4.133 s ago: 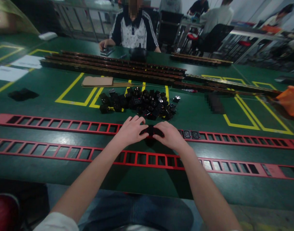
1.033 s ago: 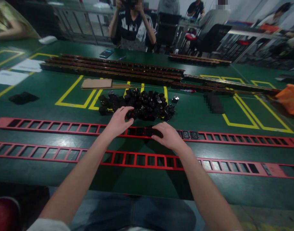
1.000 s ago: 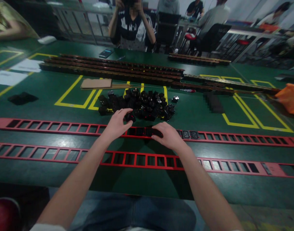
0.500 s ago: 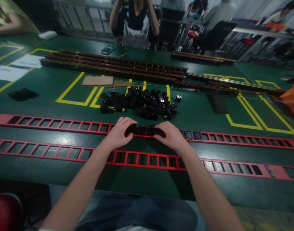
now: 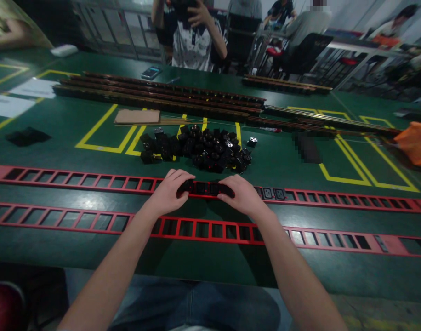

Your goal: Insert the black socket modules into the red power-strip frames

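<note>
Two long red slotted panels lie across the table in front of me, a far one (image 5: pixel 145 185) and a near one (image 5: pixel 194 230). My left hand (image 5: pixel 169 191) curls its thumb and fingers round a black power socket (image 5: pixel 186 186) in the far panel. On the right, my right hand (image 5: pixel 241 194) grips another black socket (image 5: pixel 227 190) in the same panel. Between the hands, black sockets (image 5: pixel 207 188) fill two openings. Beyond my right hand sit two sockets with pale-edged faces (image 5: pixel 273 193). My fingers partly cover the gripped sockets.
A heap of loose black sockets (image 5: pixel 200 147) lies behind the far panel. Long dark rails (image 5: pixel 155 94) stretch across the back, with a cardboard piece (image 5: pixel 137 116) before them. An orange bag (image 5: pixel 415 142) is at right. A person (image 5: pixel 193 41) faces me across the table.
My view has shifted slightly; both hands keep their places on the far panel. The person opposite has lowered and moved a hand near a dark object.
</note>
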A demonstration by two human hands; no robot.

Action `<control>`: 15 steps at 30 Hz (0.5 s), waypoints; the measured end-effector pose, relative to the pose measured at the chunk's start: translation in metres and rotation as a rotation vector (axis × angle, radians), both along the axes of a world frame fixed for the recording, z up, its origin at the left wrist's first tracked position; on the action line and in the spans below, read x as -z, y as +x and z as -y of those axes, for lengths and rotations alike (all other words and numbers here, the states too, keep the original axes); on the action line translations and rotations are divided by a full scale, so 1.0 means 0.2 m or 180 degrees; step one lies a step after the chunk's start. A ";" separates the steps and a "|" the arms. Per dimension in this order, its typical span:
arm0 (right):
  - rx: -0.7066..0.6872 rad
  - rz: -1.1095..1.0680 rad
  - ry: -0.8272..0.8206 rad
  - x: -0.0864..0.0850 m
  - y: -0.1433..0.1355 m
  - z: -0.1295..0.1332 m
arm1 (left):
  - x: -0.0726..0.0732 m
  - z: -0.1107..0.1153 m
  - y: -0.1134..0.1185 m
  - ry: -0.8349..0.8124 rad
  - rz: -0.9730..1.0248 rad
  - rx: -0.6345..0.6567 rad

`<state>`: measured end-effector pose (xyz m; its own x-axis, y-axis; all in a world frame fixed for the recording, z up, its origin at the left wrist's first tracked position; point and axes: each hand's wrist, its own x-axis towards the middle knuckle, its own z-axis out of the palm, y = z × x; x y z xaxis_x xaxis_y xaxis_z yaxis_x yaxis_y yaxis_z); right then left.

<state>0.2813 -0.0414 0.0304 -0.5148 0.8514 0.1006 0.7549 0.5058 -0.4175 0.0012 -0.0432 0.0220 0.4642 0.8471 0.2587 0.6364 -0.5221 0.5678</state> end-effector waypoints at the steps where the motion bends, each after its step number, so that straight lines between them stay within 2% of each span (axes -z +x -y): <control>1: 0.0003 0.0004 0.0004 0.00 0.00 0.00 | 0.00 0.00 0.00 0.0004 0.0004 0.0009; 15: -0.0001 -0.0056 0.0026 0.02 0.01 0.00 | 0.00 0.00 0.01 0.0000 -0.0044 0.0041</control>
<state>0.2826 -0.0413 0.0273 -0.5131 0.8504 0.1165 0.7474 0.5094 -0.4265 0.0041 -0.0439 0.0214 0.4787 0.8410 0.2522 0.6374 -0.5305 0.5588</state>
